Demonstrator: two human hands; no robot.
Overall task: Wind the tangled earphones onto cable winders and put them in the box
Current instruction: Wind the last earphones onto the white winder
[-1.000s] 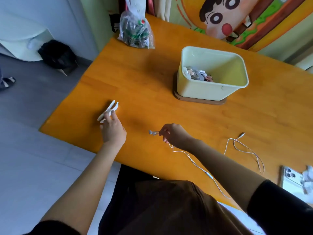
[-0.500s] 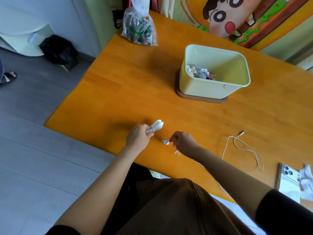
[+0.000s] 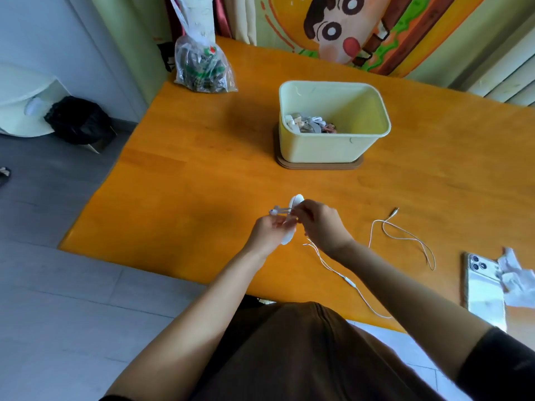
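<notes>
Above the near part of the orange table [image 3: 188, 175], my left hand [image 3: 267, 231] holds a white cable winder [image 3: 293, 219] upright. My right hand [image 3: 321, 227] pinches the earbud end of the white earphones [image 3: 276, 210] against the winder's top. The earphone cable [image 3: 341, 274] trails from under my right hand across the table towards its front edge, loops back and ends in a plug [image 3: 394, 211] at the right. The pale yellow box [image 3: 333, 140] stands behind my hands on a brown mat and holds several wound earphones [image 3: 308, 124].
A clear plastic bag [image 3: 202, 68] of items sits at the table's far left corner. A phone [image 3: 482, 287] and crumpled white paper [image 3: 516, 277] lie near the table's right front edge. A black bag [image 3: 78, 120] stands on the grey floor to the left.
My left hand lifted the winder from the table's left part and carried it right to meet my right hand. My right hand brought the earbuds up onto the winder.
</notes>
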